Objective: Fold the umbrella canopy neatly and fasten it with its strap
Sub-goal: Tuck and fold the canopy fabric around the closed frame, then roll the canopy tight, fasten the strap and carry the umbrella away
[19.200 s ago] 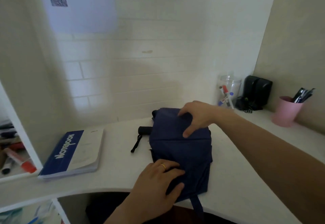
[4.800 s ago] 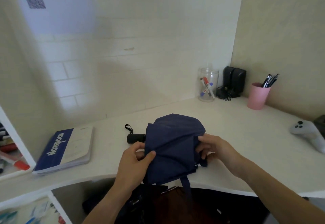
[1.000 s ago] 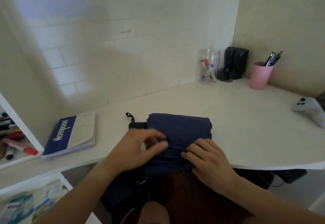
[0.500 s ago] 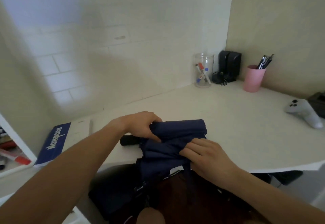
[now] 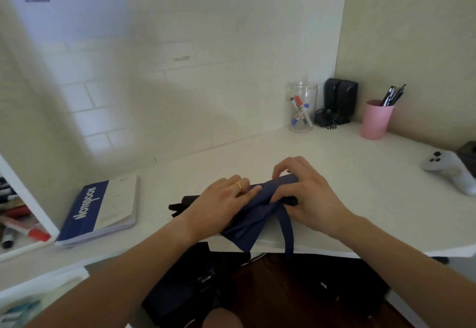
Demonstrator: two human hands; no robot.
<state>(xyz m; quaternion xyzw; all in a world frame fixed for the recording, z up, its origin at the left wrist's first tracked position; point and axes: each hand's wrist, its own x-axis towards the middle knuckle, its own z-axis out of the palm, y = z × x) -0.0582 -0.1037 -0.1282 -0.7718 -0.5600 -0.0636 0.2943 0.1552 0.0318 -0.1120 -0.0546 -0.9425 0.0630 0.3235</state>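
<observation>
The navy umbrella canopy [image 5: 260,200] lies rolled into a narrow bundle near the front edge of the white desk [image 5: 360,199]. My left hand [image 5: 221,203], with a gold ring, presses down on the bundle's left part. My right hand [image 5: 306,191] wraps over its right end, fingers curled on the fabric. The navy strap [image 5: 287,227] hangs loose from under my right hand and drops past the desk edge. A corner of canopy fabric also sticks out over the edge. The black handle [image 5: 184,201] peeks out left of my left hand, mostly hidden.
A blue-and-white notebook [image 5: 100,212] lies at the left. A clear jar with markers [image 5: 301,107], black speakers [image 5: 338,101] and a pink pen cup [image 5: 374,119] stand at the back right. A white game controller [image 5: 450,170] rests at the far right. A dark bag [image 5: 195,276] sits under the desk.
The canopy has been rolled tighter into a slim bundle. My left hand has moved from its top left corner onto the middle; my right hand has shifted up over the right end.
</observation>
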